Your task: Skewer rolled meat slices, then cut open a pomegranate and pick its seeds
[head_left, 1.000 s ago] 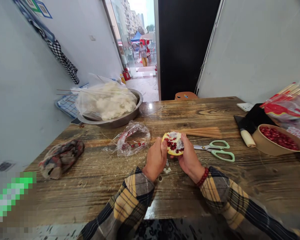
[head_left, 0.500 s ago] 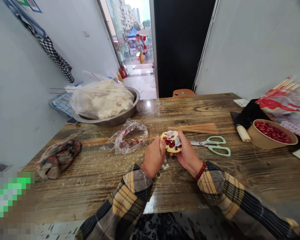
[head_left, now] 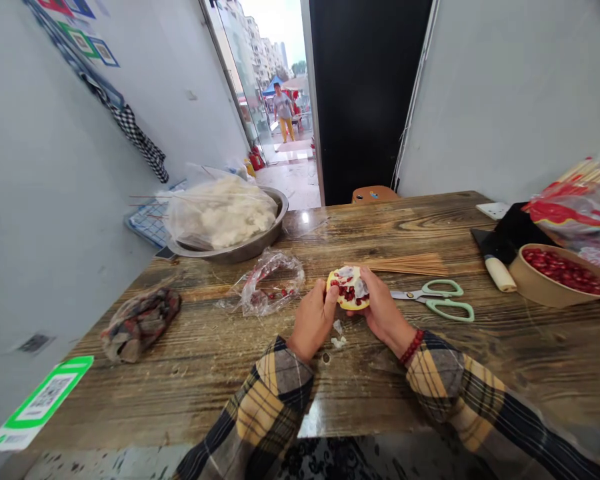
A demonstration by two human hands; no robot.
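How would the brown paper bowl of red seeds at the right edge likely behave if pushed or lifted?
The paper bowl is low and wide, so it should slide rather than tip. Its thin wall may flex if squeezed. The loose red seeds fill it nearly to the rim, so a jolt could spill some.

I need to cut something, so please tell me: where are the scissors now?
In the head view, the scissors lie flat on the wooden table, just right of the right hand, in front of the bundle of skewers.
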